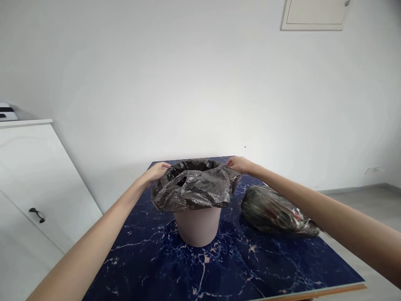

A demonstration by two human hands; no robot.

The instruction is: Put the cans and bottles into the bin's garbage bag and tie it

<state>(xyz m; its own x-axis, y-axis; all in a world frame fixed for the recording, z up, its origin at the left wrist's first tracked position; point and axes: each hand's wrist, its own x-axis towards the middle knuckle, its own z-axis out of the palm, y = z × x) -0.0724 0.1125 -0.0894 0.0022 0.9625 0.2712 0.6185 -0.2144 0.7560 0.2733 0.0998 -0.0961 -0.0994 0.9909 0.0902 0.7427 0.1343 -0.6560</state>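
A pale pink bin (198, 225) stands in the middle of a dark blue marbled table (225, 267). A black plastic liner bag (194, 188) is draped over its rim and hangs down the outside. My left hand (158, 170) grips the liner at the bin's left rim, fingers curled on the plastic. My right hand (237, 164) holds the liner at the far right rim, fingers closed on its edge. A filled, tied-looking black rubbish bag (275, 211) lies on the table to the right of the bin, under my right forearm.
A white cabinet (28, 184) with a dark handle stands at the left, close to the table's left side. A white wall is behind the table, with a white panel (315, 14) high on the right. Grey floor shows at the right.
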